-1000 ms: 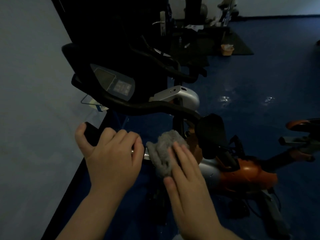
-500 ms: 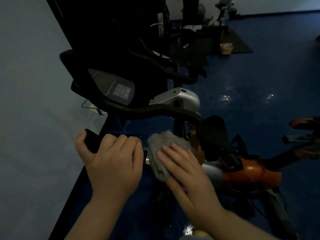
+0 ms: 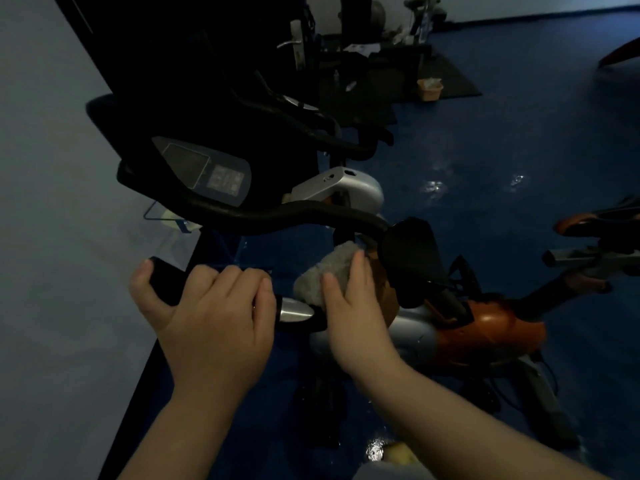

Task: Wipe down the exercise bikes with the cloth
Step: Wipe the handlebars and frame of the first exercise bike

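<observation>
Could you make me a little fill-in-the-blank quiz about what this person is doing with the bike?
The left hand grips the black ____ of the exercise bike.
The right hand presses a ____ cloth against the bike.
The floor is ____ in colour.

Missing words: handlebar; grey; blue

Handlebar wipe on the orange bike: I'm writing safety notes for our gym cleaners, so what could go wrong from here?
The floor shows shiny patches that may be wet, so a foot might slip. The right hand presses the grey cloth close under the black pad and upper bar; fingers could get knocked there. The left hand grips the handlebar end, so that covered part may go unwiped.
</observation>
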Demonstrator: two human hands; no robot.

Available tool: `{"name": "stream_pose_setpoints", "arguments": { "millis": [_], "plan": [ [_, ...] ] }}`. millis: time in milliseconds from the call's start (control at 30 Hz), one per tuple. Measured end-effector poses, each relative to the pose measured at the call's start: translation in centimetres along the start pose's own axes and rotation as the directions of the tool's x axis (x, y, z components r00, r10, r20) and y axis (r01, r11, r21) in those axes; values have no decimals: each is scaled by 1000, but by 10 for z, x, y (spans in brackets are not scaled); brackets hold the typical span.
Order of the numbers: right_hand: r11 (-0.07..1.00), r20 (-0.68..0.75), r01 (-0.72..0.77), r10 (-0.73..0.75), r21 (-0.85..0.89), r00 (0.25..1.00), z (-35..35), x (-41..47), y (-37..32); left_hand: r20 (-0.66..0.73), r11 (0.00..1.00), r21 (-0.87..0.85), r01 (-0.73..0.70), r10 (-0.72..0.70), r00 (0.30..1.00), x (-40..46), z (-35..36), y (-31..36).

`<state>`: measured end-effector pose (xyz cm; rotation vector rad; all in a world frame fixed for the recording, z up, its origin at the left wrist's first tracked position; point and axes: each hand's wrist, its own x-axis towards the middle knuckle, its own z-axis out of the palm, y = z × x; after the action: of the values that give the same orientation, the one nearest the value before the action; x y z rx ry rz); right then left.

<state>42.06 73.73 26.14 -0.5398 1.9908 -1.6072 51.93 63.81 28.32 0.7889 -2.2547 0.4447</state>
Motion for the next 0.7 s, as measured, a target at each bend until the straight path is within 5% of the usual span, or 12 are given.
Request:
{"name": "stream_pose_setpoints", "arguments": {
  "millis": [300,467,600,700],
  "plan": [
    [991,-80,-18,8,-134,997,-5,40,-9,10,999,-31,14,-14,1000,0,3,0],
    [996,-90,60,-65,-62,994,-2,27,3,-24,1000,0,23,-23,999,-1,1,2],
    [995,-82,-95,96,11,992,-11,59,-9,-27,1000,2,28,-28,999,-1,2,2],
    [998,-99,15,-21,-61,995,-10,40,-7,-3,999,10,34,-34,999,-1,0,2]
  ]
}}
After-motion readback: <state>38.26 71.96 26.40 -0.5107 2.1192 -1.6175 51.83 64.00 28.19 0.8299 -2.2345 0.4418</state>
